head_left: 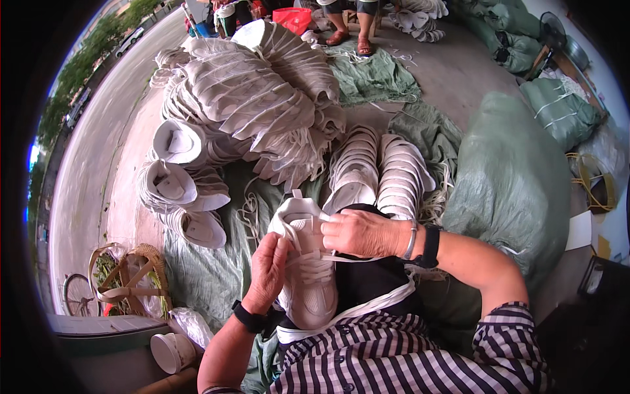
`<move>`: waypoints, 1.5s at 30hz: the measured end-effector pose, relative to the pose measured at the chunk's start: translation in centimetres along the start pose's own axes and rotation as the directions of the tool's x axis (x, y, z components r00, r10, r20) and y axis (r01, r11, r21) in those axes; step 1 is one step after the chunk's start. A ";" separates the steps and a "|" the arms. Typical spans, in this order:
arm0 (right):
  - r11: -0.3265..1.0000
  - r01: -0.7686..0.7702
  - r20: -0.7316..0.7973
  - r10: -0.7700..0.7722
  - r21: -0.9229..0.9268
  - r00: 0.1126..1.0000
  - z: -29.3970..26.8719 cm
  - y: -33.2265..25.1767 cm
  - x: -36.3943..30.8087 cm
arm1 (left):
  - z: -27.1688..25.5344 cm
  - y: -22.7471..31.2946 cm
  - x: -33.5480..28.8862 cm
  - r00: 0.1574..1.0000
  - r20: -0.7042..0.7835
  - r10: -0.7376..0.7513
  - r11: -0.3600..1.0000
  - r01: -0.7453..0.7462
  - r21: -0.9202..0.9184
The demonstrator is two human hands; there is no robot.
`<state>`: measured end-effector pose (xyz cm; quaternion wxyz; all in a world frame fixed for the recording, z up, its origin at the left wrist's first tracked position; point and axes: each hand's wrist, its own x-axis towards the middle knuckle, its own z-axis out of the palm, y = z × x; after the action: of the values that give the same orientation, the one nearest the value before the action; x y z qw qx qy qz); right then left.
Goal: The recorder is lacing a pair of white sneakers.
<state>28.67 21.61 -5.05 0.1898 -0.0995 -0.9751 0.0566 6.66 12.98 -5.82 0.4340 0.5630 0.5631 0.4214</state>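
Note:
A white sneaker upper [310,295] lies over my lap, toe toward me and heel opening away. White laces cross its lower eyelets, and a lace runs right from it below my right hand. My left hand [268,266] is closed on the upper's left collar edge, thumb on top. At the right eyelet edge, the fingers of my right hand [367,234] are pinched together, apparently on a shoelace; the fingertips partly hide it. A bundle of loose white shoelaces [387,299] drapes across my lap.
Large stacks of nested white shoe uppers [249,92] lie ahead, with two shorter rows [403,174] nearer. Green woven sheeting [190,276] covers the floor. A bulging green sack [512,177] stands right; a basket [134,276] stands left. Another person's feet [364,46] show at the far side.

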 end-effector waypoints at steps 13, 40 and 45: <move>0.914 -0.375 0.313 0.314 0.156 0.896 1.6 -0.1 1.5 | -0.2 -0.6 1.5 0.981 -0.104 0.164 0.982 -0.152 0.115; 0.176 -0.887 0.845 0.273 0.426 0.460 -2.6 -2.4 0.9 | -1.6 -1.1 -1.4 0.976 -0.009 -0.219 0.939 0.208 -0.274; -0.230 -0.634 0.657 0.457 0.738 0.599 -3.1 -1.9 0.1 | -1.4 -1.7 -0.9 0.956 -0.030 -0.291 0.917 0.270 -0.294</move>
<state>29.41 20.03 -1.83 0.0899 -0.3659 -0.5338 0.7571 4.88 12.11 -7.07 0.5458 0.3919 0.5865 0.4522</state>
